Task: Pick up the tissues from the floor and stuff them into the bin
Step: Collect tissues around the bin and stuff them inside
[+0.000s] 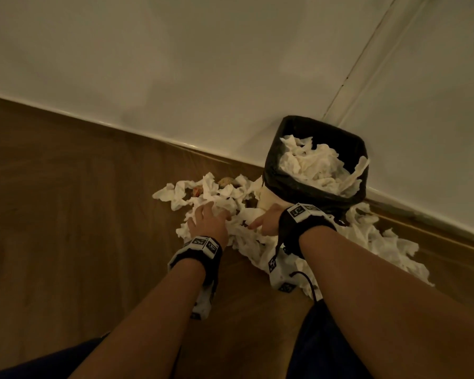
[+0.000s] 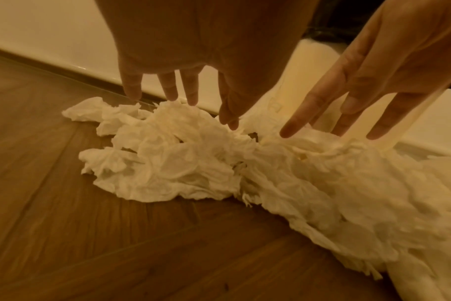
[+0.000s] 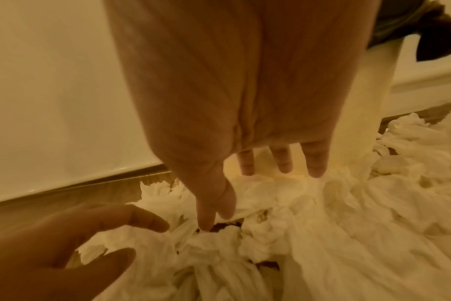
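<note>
Both hands, left hand and right hand, fingers spread and gripping nothing, poised over tissues heaped on floor beside bin; best rake inward, compress one wad, then lift.

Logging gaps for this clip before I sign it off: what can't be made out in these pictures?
- Bin depth: head view, tissues in the bin cover the inside.
- Floor under the tissues on the floor: hidden in every view.
- Brownish scraps among them: head view, too small and dim to name.
- Right hand fingertips: head view, hidden behind the hand.
- Left hand palm: faces down.
</note>
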The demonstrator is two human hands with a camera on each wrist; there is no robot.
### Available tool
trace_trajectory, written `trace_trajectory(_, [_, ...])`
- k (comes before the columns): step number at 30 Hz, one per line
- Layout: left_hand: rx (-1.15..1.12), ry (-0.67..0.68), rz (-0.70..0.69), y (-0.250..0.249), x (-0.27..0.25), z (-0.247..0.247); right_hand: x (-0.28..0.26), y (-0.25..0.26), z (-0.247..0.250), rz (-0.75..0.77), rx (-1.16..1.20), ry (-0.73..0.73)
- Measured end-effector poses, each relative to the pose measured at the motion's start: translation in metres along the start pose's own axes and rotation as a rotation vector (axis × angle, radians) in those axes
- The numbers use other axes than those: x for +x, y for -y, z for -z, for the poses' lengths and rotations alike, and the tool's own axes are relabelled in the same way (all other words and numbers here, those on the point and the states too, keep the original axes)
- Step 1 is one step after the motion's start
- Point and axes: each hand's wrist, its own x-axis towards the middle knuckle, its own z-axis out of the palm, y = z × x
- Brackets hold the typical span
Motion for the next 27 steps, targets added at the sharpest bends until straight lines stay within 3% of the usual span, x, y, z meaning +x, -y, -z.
trace_trajectory(6, [-0.075,-0.002,0.013,-0.003,0.001,-0.004,0.012,-0.006,-0.006,-0.090,0.021,-0.108])
trace_trajectory(14, [-0.081,0.028,0.076,0.009,0.010,-0.009,-0.029,0.006,0.034,0.184,0.375,-0.314])
trace_trajectory(22, [0.021,0.133,-0.002,0.025,0.019,-0.011,-0.042,0.022,0.044,0.283,0.413,-0.354])
trace_trajectory(27, [-0.144,0.094,0.057,0.025,0.018,-0.004,-0.049,0.028,0.052,0.363,0.490,-0.470])
